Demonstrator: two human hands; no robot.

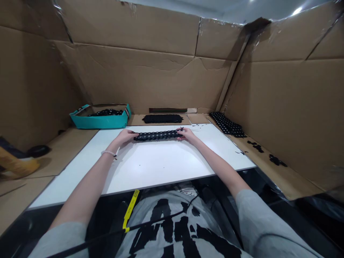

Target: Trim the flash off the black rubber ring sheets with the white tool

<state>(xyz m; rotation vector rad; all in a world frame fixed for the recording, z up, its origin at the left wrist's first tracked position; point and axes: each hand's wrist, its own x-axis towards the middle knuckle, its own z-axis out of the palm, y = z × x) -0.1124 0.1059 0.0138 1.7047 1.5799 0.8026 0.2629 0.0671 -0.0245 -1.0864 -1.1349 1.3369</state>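
Note:
A black strip with rows of round holes [158, 135] is stretched level above the far part of the white board [161, 165]. My left hand [125, 137] pinches its left end, with a band around that wrist. At the other end, my right hand [186, 134] has its fingers closed on the strip, and a small dark tuft pokes up by the fingertips. Just behind the strip lies a stack of similar black pieces [162, 118] on the cardboard.
A teal box [99, 122] holding black pieces stands at the back left. Black perforated sheets [227, 123] lie along the right, with small black scraps [276, 160] nearer me. Cardboard walls [150, 75] enclose the board. A yellow object [20, 163] is at far left.

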